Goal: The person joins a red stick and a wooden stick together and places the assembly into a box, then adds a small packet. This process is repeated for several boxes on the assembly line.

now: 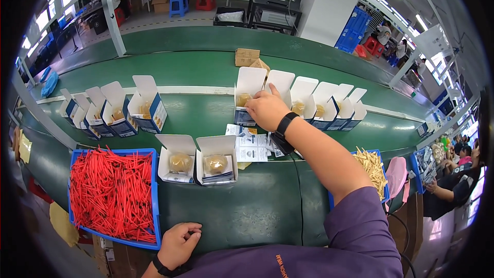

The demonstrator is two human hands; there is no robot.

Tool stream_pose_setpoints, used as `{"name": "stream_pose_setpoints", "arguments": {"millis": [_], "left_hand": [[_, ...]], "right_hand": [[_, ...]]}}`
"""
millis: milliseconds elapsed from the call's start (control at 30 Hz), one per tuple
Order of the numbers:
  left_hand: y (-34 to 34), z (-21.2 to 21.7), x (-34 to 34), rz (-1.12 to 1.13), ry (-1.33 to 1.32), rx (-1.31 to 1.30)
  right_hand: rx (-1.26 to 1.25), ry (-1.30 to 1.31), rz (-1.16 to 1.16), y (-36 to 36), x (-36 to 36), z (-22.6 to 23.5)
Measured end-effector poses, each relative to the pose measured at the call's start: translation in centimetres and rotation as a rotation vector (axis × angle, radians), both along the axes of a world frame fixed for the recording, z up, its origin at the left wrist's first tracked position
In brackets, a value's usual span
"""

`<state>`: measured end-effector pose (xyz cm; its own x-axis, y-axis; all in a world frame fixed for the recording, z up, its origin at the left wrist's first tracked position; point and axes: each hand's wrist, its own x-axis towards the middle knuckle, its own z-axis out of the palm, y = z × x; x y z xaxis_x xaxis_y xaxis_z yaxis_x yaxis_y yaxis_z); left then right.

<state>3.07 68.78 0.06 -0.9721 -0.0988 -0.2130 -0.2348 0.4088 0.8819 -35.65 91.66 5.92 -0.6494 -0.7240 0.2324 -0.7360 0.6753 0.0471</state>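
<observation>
My right hand (pixel 268 109) reaches to the middle of the bench, its fingers bent over a small blue-and-white box (pixel 245 117) with a raised white lid. A round golden-brown item sits in that box; a second lidded box is partly hidden behind the hand. My left hand (pixel 179 243) rests at the near bench edge, fingers curled together with nothing visible in them. In front of it stand two open boxes, each with a wrapped round golden item (pixel 215 163) inside. Beside the left hand is a blue tray (pixel 155 195) heaped with thin red pieces (pixel 113 190).
More open boxes line the bench at left (pixel 146 108) and right (pixel 324 105). Printed leaflets (pixel 250 146) lie near the middle. A blue tray holds tan strips (pixel 371 167) at right, near a pink fan (pixel 395 177). A black cable (pixel 301 195) crosses the bench. Another person works at far right.
</observation>
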Motion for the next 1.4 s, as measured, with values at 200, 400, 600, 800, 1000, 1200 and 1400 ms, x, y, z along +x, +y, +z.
{"name": "stream_pose_setpoints", "arguments": {"millis": [200, 400, 600, 800, 1000, 1200, 1400], "left_hand": [[0.4, 0.5, -0.3, -0.036, 0.021, -0.025], [0.3, 0.2, 0.0, -0.032, 0.046, -0.049], [1.1, 0.1, 0.1, -0.008, 0.039, -0.065], [0.5, 0.2, 0.3, -0.034, 0.015, -0.072], [0.3, -0.3, -0.4, 0.044, -0.001, 0.018], [1.7, -0.3, -0.2, 0.050, 0.009, -0.030], [3.3, 0.6, -0.1, 0.049, 0.012, -0.110]], "right_hand": [[0.336, 0.075, 0.020, -1.3, 0.6, 2.3], [0.253, 0.178, 0.024, -3.9, -2.3, 4.3], [0.228, 0.174, -0.045, -9.8, -9.8, 2.6], [0.289, 0.013, -0.152, -11.7, -11.1, 2.3], [0.115, 0.257, 0.165, -7.0, -5.5, 5.0], [-0.044, -0.537, 0.356, 0.7, 3.0, 1.1], [-0.070, -0.304, 0.374, -1.2, 2.0, -6.7]]}}
